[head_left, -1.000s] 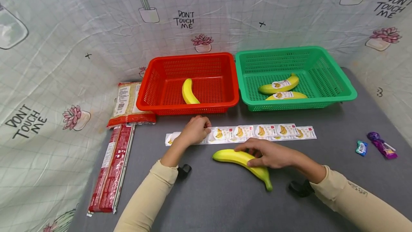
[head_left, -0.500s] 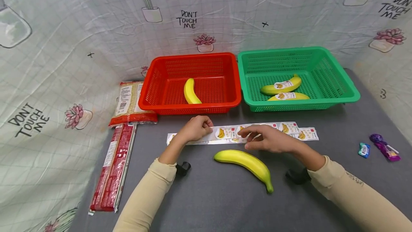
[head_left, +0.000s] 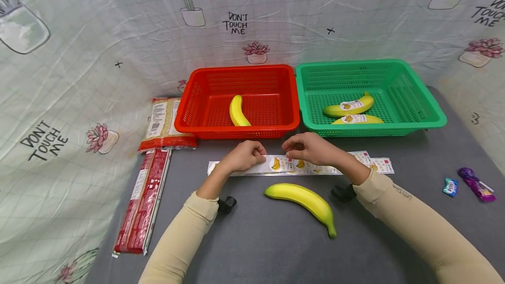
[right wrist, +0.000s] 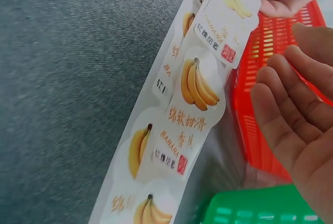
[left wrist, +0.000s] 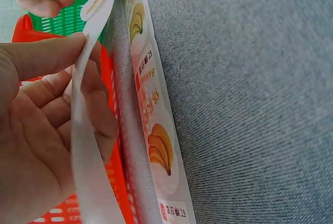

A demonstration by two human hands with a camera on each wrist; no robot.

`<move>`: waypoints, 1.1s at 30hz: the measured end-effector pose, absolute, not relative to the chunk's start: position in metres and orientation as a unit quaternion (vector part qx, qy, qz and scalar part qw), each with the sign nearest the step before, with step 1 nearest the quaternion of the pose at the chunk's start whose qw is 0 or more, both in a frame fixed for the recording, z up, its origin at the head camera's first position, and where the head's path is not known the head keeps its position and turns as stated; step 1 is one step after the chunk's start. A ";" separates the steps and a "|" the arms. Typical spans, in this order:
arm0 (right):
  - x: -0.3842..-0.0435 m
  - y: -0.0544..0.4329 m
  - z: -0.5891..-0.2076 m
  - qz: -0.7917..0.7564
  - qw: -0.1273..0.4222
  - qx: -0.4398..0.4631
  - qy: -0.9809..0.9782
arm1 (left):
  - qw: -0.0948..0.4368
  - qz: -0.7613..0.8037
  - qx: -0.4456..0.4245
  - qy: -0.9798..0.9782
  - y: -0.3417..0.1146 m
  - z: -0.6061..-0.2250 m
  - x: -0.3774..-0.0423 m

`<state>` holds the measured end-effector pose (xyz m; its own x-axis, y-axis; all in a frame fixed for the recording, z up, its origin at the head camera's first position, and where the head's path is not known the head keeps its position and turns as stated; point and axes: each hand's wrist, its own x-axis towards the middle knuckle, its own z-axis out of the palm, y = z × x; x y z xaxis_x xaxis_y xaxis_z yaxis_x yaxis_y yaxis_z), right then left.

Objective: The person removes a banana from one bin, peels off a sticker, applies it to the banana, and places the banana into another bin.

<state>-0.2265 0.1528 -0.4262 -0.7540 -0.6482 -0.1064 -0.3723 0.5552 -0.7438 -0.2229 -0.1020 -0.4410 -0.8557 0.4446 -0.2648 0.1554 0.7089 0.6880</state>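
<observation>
In the head view my left hand [head_left: 245,156] is over the left part of a strip of banana stickers [left wrist: 88,151]. Its thumb and fingers pinch this upper strip, which is lifted off a second sticker strip [left wrist: 156,114] lying on the table. Facing it is my right hand [head_left: 311,149], fingers slightly bent, beside a sticker [head_left: 278,163] on the raised strip. In the right wrist view that hand is apart from the strip and holds nothing. A yellow banana [head_left: 304,198] without a visible label lies in front of the strips.
Behind the strips stand a red basket [head_left: 272,133] holding one banana [head_left: 238,111] and a green basket [head_left: 430,119] with two labelled bananas [head_left: 349,108]. At left lie a grain bag [head_left: 161,122] and a red packet [head_left: 144,203]; at right, small wrapped sweets [head_left: 450,186].
My right hand has let go of the banana and moved up and left to the sticker strip near my left hand. The left hand keeps its place on the strip.
</observation>
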 end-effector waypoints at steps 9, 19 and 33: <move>-0.234 0.137 -0.432 -0.346 0.193 -0.307 0.865 | 0.219 0.347 0.169 0.896 -0.100 -0.441 -0.223; -0.230 0.127 -0.439 -0.346 0.195 -0.287 0.872 | 0.214 0.367 0.178 0.888 -0.099 -0.440 -0.222; -0.229 0.123 -0.444 -0.335 0.191 -0.269 0.882 | 0.211 0.377 0.169 0.886 -0.099 -0.443 -0.221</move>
